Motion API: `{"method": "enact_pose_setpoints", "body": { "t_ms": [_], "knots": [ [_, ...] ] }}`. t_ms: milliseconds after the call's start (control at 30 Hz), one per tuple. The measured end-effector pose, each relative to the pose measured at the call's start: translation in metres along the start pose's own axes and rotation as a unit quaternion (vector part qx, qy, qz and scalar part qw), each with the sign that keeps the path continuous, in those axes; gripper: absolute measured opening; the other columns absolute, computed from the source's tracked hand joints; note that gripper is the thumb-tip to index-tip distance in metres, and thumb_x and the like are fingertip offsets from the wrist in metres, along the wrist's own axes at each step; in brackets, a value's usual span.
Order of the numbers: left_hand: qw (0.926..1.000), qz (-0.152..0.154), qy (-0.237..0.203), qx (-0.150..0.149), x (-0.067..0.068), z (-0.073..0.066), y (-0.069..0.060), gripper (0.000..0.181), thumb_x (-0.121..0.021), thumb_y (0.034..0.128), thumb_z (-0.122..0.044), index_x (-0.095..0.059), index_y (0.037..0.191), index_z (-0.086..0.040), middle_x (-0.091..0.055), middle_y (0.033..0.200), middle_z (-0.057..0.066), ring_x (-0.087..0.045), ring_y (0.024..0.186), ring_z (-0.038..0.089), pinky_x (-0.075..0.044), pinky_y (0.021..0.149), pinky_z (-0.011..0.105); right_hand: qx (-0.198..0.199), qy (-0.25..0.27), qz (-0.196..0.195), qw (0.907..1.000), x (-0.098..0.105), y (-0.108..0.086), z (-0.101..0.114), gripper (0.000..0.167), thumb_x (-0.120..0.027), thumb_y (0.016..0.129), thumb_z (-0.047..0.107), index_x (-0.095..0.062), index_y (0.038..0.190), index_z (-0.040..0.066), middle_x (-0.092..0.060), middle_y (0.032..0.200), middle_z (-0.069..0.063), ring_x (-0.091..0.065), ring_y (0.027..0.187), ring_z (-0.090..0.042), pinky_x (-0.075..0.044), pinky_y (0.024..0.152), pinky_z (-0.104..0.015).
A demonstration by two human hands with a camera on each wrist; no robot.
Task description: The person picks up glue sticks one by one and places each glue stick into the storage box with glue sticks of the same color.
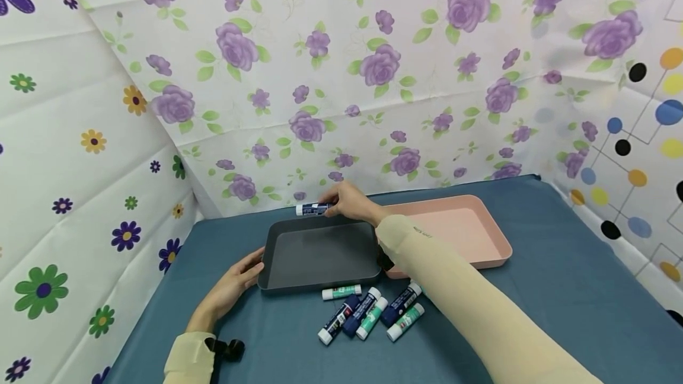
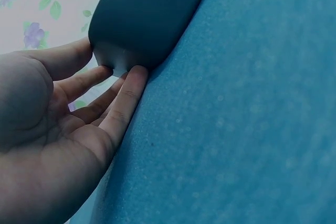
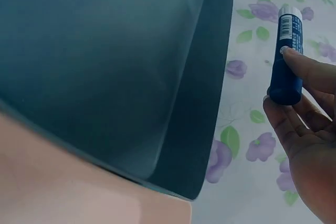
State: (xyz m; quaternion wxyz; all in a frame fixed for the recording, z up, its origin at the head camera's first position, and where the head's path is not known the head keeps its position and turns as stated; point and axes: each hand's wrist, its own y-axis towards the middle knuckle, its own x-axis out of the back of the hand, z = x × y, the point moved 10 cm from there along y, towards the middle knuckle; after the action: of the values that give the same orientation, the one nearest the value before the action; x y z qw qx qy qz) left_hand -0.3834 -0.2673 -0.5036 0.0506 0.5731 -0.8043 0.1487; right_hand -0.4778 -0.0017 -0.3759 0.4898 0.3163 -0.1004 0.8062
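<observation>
My right hand pinches a navy glue stick with a white end beyond the far rim of the dark grey tray. In the right wrist view, the thumb lies along one side of the glue stick, with fingertips at its navy end. My left hand touches the grey tray's left side. The left wrist view shows its fingers fairly straight against the tray's outer corner. The right forearm covers part of a pink tray at the right.
Several navy and green glue sticks lie loose on the blue cloth in front of the trays; one green glue stick lies along the grey tray's near edge. A flowered sheet rises behind the table, with patterned sheets at both sides.
</observation>
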Motion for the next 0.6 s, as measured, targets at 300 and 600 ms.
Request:
{"method": "enact_pose_setpoints", "body": {
  "t_ms": [300, 600],
  "knots": [
    [1.0000, 0.001, -0.002, -0.003, 0.0001, -0.0016, -0.0010, 0.067, -0.051, 0.1115, -0.036, -0.023, 0.168, -0.014, -0.024, 0.169, 0.018, -0.023, 0.155, 0.039, -0.020, 0.125, 0.062, -0.002, 0.005, -0.005, 1.0000, -0.0029, 0.0023, -0.0039, 0.032, -0.079, 0.092, 0.004, -0.077, 0.124, 0.005, -0.073, 0.120, -0.010, -0.069, 0.106, -0.024, -0.059, 0.090, -0.035],
    [1.0000, 0.002, -0.004, 0.001, -0.0001, 0.0003, -0.0001, 0.068, -0.053, 0.1108, -0.037, -0.023, 0.167, -0.014, -0.025, 0.168, 0.018, -0.024, 0.155, 0.039, -0.020, 0.125, 0.062, 0.006, 0.008, -0.011, 0.9999, -0.0083, 0.0036, -0.0074, 0.032, -0.079, 0.092, 0.003, -0.076, 0.124, 0.002, -0.072, 0.120, -0.012, -0.069, 0.106, -0.026, -0.060, 0.090, -0.035]
  ]
}}
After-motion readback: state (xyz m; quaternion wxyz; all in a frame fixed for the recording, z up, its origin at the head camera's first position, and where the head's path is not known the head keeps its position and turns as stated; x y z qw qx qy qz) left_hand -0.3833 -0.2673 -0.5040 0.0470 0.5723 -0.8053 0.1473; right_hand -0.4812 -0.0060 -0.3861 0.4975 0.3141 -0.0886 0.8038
